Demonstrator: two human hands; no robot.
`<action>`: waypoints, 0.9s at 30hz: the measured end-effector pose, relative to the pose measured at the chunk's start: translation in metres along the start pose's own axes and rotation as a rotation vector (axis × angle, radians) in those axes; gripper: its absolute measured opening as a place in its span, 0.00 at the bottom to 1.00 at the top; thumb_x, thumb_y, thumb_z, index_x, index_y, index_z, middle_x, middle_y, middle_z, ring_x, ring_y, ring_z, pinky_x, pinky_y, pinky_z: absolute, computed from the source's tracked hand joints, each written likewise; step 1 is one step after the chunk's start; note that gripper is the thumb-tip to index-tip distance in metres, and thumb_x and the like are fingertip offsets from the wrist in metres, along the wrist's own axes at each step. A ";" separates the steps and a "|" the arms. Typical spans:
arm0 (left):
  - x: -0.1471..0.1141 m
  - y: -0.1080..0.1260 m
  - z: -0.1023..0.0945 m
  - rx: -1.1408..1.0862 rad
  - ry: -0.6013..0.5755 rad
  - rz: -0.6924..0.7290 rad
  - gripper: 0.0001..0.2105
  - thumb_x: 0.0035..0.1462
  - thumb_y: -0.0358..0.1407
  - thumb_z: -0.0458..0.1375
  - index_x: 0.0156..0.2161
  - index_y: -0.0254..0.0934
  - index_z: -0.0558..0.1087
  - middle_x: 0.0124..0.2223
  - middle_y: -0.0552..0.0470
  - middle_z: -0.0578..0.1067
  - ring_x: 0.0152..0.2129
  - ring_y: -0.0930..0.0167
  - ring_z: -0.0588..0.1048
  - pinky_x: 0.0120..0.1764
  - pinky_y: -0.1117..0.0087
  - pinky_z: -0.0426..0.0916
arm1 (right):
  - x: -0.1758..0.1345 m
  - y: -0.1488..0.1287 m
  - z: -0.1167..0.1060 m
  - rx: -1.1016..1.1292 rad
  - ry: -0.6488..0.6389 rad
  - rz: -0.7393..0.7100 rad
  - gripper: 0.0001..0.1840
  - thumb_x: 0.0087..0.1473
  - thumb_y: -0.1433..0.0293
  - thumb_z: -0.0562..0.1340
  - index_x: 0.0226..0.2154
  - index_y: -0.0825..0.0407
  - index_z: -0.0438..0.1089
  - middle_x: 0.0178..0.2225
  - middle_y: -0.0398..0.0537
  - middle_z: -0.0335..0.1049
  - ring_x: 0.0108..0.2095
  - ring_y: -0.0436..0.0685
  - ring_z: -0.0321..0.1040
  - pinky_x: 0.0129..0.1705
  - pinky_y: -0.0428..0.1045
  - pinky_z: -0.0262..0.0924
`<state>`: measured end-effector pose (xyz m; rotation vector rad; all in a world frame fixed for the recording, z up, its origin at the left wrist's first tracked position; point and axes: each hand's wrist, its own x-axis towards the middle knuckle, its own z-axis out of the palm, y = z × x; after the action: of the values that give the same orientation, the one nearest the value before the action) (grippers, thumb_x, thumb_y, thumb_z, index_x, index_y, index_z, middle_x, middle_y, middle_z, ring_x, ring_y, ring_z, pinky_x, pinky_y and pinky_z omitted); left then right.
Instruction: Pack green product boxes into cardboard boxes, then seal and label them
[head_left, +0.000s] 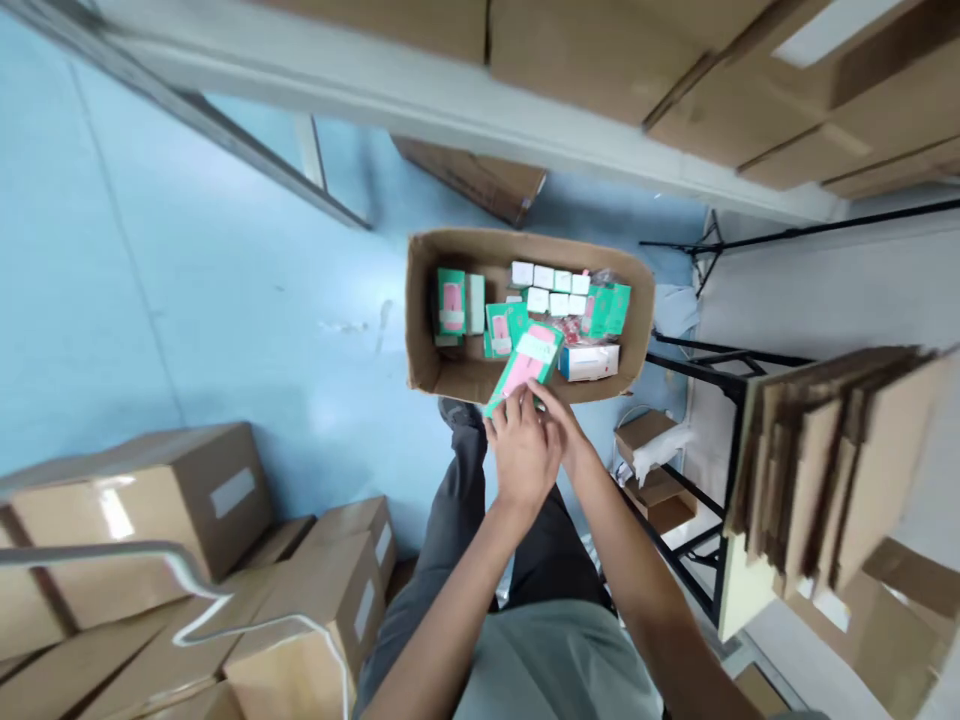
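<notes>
A green and pink small box (529,362) with a pale label strip is held over the near edge of an open cardboard carton (417,330). My left hand (525,450) is closed on its lower end, with the back of the hand towards me. Close beside it, my right hand (559,420) has its fingers on the same box's right side; part of them is hidden behind the left hand. Inside the carton lie more green and pink boxes (452,300), several white-ended boxes (537,300) in two rows, and a white and blue box (591,362).
Large cardboard boxes (217,480) are stacked at the lower left, with a white cable (202,590) in front. Flattened cardboard sheets (832,470) stand on a black-framed rack (731,440) at the right. A shelf beam (360,85) carrying cartons crosses the top. Another carton (480,175) lies beneath it.
</notes>
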<state>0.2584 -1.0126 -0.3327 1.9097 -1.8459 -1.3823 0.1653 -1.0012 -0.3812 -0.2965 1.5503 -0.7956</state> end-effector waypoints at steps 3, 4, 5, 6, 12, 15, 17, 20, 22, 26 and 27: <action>-0.040 0.045 -0.033 -0.182 -0.095 0.072 0.19 0.63 0.34 0.56 0.56 0.36 0.81 0.63 0.34 0.79 0.62 0.48 0.75 0.69 0.42 0.66 | -0.067 -0.039 -0.020 0.240 0.115 0.004 0.24 0.54 0.51 0.72 0.47 0.47 0.74 0.47 0.49 0.83 0.50 0.62 0.81 0.56 0.57 0.77; -0.050 0.058 -0.045 -0.270 -0.152 0.082 0.16 0.64 0.36 0.56 0.52 0.38 0.82 0.60 0.37 0.81 0.61 0.50 0.77 0.68 0.45 0.68 | -0.090 -0.051 -0.028 0.322 0.164 0.004 0.26 0.50 0.52 0.74 0.47 0.47 0.74 0.45 0.47 0.84 0.48 0.61 0.81 0.51 0.55 0.77; -0.058 0.071 -0.058 -0.360 -0.224 0.075 0.14 0.65 0.39 0.57 0.49 0.40 0.83 0.57 0.38 0.83 0.58 0.52 0.79 0.66 0.46 0.70 | -0.113 -0.062 -0.036 0.395 0.212 0.001 0.28 0.46 0.53 0.76 0.46 0.46 0.74 0.43 0.46 0.84 0.46 0.60 0.81 0.46 0.53 0.77; -0.065 0.083 -0.071 -0.442 -0.305 0.049 0.15 0.66 0.44 0.58 0.48 0.40 0.83 0.54 0.39 0.84 0.55 0.53 0.81 0.64 0.47 0.72 | -0.138 -0.072 -0.045 0.457 0.257 -0.011 0.29 0.44 0.54 0.78 0.46 0.46 0.74 0.43 0.44 0.84 0.44 0.60 0.81 0.43 0.51 0.76; -0.107 0.148 -0.119 -0.448 -0.660 -0.020 0.32 0.51 0.64 0.72 0.49 0.39 0.80 0.54 0.39 0.85 0.54 0.52 0.82 0.62 0.47 0.75 | -0.303 -0.099 -0.092 0.749 0.455 -0.193 0.30 0.43 0.57 0.82 0.46 0.45 0.75 0.46 0.45 0.85 0.43 0.60 0.82 0.44 0.51 0.75; -0.146 0.173 -0.112 -0.331 -0.847 0.007 0.39 0.46 0.64 0.75 0.56 0.41 0.78 0.66 0.36 0.79 0.63 0.48 0.78 0.64 0.46 0.74 | -0.380 -0.089 -0.107 0.801 0.502 -0.305 0.31 0.44 0.57 0.82 0.49 0.45 0.77 0.50 0.48 0.85 0.49 0.64 0.82 0.51 0.56 0.76; -0.180 0.188 -0.101 -0.288 -1.024 0.010 0.42 0.46 0.61 0.77 0.62 0.42 0.76 0.70 0.34 0.75 0.65 0.47 0.77 0.64 0.46 0.75 | -0.428 -0.076 -0.116 0.811 0.554 -0.362 0.33 0.44 0.56 0.82 0.51 0.45 0.77 0.52 0.49 0.85 0.54 0.67 0.81 0.56 0.60 0.76; -0.236 0.211 -0.080 -0.225 -1.239 0.069 0.41 0.49 0.55 0.78 0.65 0.45 0.75 0.71 0.36 0.75 0.67 0.46 0.76 0.64 0.47 0.76 | -0.494 -0.044 -0.129 0.815 0.664 -0.426 0.34 0.42 0.55 0.83 0.50 0.45 0.77 0.53 0.50 0.84 0.57 0.70 0.79 0.62 0.63 0.73; -0.276 0.226 -0.061 -0.175 -1.340 0.129 0.39 0.49 0.51 0.79 0.65 0.47 0.76 0.72 0.38 0.75 0.68 0.45 0.74 0.63 0.49 0.77 | -0.536 -0.016 -0.137 0.828 0.729 -0.474 0.34 0.42 0.54 0.83 0.50 0.45 0.77 0.54 0.50 0.83 0.59 0.70 0.78 0.64 0.63 0.72; -0.363 0.247 -0.002 -0.051 -1.520 0.235 0.38 0.48 0.47 0.81 0.65 0.48 0.76 0.73 0.40 0.74 0.68 0.46 0.74 0.61 0.51 0.79 | -0.610 0.056 -0.159 0.875 0.838 -0.574 0.38 0.42 0.52 0.84 0.52 0.45 0.76 0.55 0.50 0.82 0.59 0.68 0.77 0.65 0.63 0.70; -0.386 0.249 0.017 -0.021 -1.557 0.251 0.38 0.48 0.46 0.81 0.64 0.48 0.76 0.72 0.40 0.75 0.67 0.46 0.75 0.62 0.51 0.78 | -0.626 0.076 -0.164 0.889 0.870 -0.592 0.39 0.42 0.53 0.85 0.53 0.45 0.75 0.55 0.49 0.82 0.59 0.68 0.77 0.65 0.63 0.70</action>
<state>0.1386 -0.7349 0.0133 0.2237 -2.2124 -3.0741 0.1308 -0.5094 0.0453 0.3239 1.6994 -2.1866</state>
